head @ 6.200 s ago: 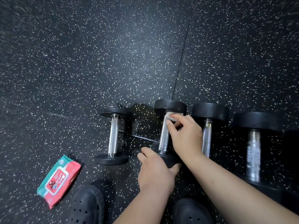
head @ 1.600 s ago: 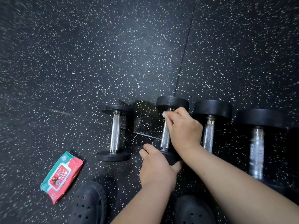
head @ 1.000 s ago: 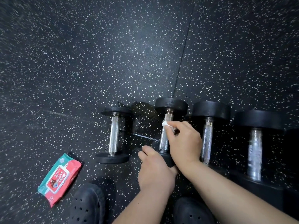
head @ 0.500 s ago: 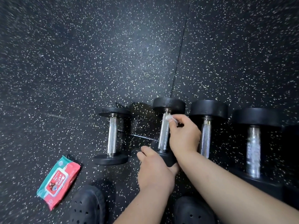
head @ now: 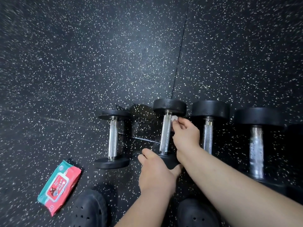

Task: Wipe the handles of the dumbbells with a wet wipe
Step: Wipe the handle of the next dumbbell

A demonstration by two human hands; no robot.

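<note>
**A gym's free-weight floor**

The ground is black rubber flooring (head: 98,54) flecked with white, the sort laid in weight rooms, and a straight seam (head: 180,51) runs where two mats meet. Four weights lie on it side by side, each with a knurled chrome handle between round black heads: the smallest dumbbell (head: 112,138) at the left, the second dumbbell (head: 165,135), the third dumbbell (head: 207,136) and the largest dumbbell (head: 256,149) at the right. A pack of wet wipes (head: 59,185) lies on the flooring nearby.
</note>
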